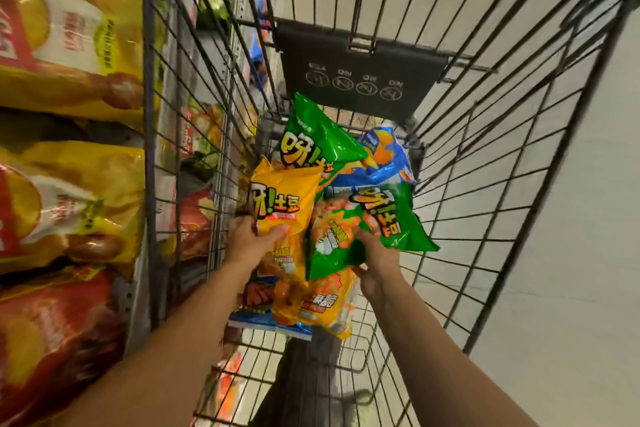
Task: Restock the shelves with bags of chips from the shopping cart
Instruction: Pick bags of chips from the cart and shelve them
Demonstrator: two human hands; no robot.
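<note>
Both my arms reach down into a wire shopping cart (pixel 491 184). My left hand (pixel 247 239) grips the lower part of a yellow chip bag (pixel 284 204) held upright. My right hand (pixel 375 256) holds a green chip bag (pixel 374 229) by its lower edge, tilted to the right. Beneath them lie another yellow bag (pixel 318 305) and a blue bag (pixel 256 315). Further in the cart rest a second green bag (pixel 315 139) and a blue bag (pixel 384 156).
Shelves on the left hold large yellow chip bags (pixel 69 45), (pixel 69 204) and a red bag (pixel 52 340). More bags show through the cart's left wall (pixel 197 218). A dark child-seat flap (pixel 360 73) hangs at the cart's far end. Pale floor lies to the right.
</note>
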